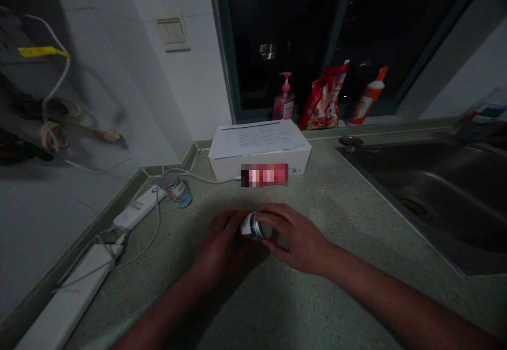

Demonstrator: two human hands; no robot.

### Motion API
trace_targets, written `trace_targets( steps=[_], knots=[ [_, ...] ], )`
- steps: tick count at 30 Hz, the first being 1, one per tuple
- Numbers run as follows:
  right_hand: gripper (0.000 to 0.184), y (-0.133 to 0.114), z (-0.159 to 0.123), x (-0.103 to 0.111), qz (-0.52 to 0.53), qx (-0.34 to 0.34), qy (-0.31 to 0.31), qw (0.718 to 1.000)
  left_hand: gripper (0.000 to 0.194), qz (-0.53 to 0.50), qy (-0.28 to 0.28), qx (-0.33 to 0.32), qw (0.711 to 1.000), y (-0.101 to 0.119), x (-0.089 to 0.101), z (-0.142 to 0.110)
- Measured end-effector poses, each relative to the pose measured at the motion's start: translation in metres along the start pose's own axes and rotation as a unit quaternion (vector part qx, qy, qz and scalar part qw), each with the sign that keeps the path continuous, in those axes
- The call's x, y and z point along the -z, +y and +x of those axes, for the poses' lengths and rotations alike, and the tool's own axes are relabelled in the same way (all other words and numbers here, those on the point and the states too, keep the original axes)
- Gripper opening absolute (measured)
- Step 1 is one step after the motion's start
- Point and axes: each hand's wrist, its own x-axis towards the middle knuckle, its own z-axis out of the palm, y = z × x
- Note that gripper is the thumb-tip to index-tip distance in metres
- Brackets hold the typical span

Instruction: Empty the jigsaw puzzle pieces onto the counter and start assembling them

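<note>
Between my two hands is a small jar with a silvery screw lid, tilted so that the lid faces right. My left hand is wrapped round the jar's body and hides part of it. The fingers and thumb of my right hand grip the lid end. Both hands are low over the speckled green counter. A similar jar with a grey lid and colourful label stands to the left, apart from my hands.
A white box with a printed sheet stands behind my hands, a blurred-out red object before it. Power strips and cables lie left. At right is a steel sink. A pump bottle, red bag and orange bottle line the window.
</note>
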Motion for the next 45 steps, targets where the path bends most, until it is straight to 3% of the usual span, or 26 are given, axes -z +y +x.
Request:
trace_targets(
  steps=[4, 8, 11, 17, 20, 23, 28, 31, 36, 45],
  knots=[
    [0.053, 0.002, -0.002, 0.002, -0.024, 0.076, 0.001, 0.997, 0.054, -0.031, -0.012, 0.022, 0.999, 0.002, 0.002, 0.002],
    [0.048, 0.010, -0.002, -0.001, 0.005, 0.007, 0.078, 0.997, 0.049, -0.055, -0.002, 0.046, 0.997, -0.002, 0.002, 0.004],
    [0.055, 0.021, 0.000, -0.001, 0.032, -0.054, 0.144, 0.988, 0.051, -0.066, 0.018, 0.058, 0.996, -0.004, 0.003, 0.005],
    [0.050, 0.031, 0.005, 0.008, 0.058, -0.094, 0.178, 0.978, 0.056, -0.083, 0.025, 0.035, 0.996, -0.005, 0.004, 0.002],
    [0.056, 0.042, 0.000, 0.015, 0.061, -0.132, 0.167, 0.975, 0.056, -0.081, 0.029, 0.029, 0.996, -0.005, 0.005, 0.001],
    [0.069, 0.068, -0.014, 0.024, 0.037, -0.159, 0.144, 0.976, 0.055, -0.071, 0.035, 0.031, 0.996, -0.003, 0.005, 0.000],
    [0.056, 0.128, -0.049, 0.040, -0.008, -0.272, 0.158, 0.949, 0.055, -0.062, 0.037, 0.052, 0.996, 0.000, 0.006, 0.001],
    [0.053, 0.152, -0.061, 0.045, -0.055, -0.336, 0.152, 0.928, 0.057, -0.054, 0.039, 0.068, 0.995, 0.002, 0.006, 0.002],
    [0.068, 0.159, -0.060, 0.047, -0.111, -0.351, 0.134, 0.920, 0.053, -0.042, 0.025, 0.075, 0.996, -0.001, 0.005, 0.002],
    [0.061, 0.168, -0.058, 0.048, -0.180, -0.371, 0.107, 0.905, 0.054, -0.015, 0.035, 0.038, 0.999, -0.016, -0.001, 0.002]
  ],
)
